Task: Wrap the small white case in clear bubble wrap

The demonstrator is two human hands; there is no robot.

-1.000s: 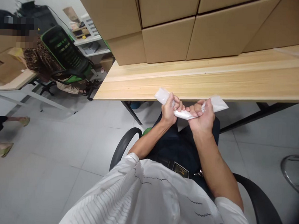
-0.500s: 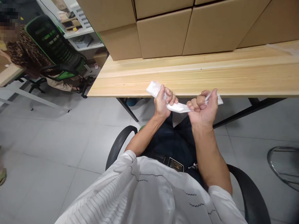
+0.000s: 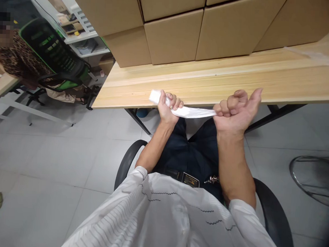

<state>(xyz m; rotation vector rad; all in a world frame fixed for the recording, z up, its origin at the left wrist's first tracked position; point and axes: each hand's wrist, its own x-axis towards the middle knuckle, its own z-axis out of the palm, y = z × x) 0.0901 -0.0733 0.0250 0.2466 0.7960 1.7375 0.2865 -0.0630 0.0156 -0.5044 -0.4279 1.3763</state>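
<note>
A long strip of white, shiny folded plastic (image 3: 194, 112) stretches between my two hands, just off the table's near edge. My left hand (image 3: 168, 111) is closed round it, and a flat, blocky end pokes out above the thumb. The tapered right end runs into the curled lower fingers of my right hand (image 3: 235, 111), whose thumb sticks out away from it. That tip is hidden inside the fingers. Whether the strip is a bag or a sheet, I cannot tell.
Stacked cardboard boxes (image 3: 173, 37) line the back of the wooden table (image 3: 187, 77). Armrests (image 3: 274, 214) flank me. A person sits by a green-black chair (image 3: 51, 47) at the left. At the right, a metal ring-based stool (image 3: 310, 190) stands on the floor.
My hands have drawn apart, the left going left and the right going right. The strip is longer between them, and its loose end above my right hand no longer shows.
</note>
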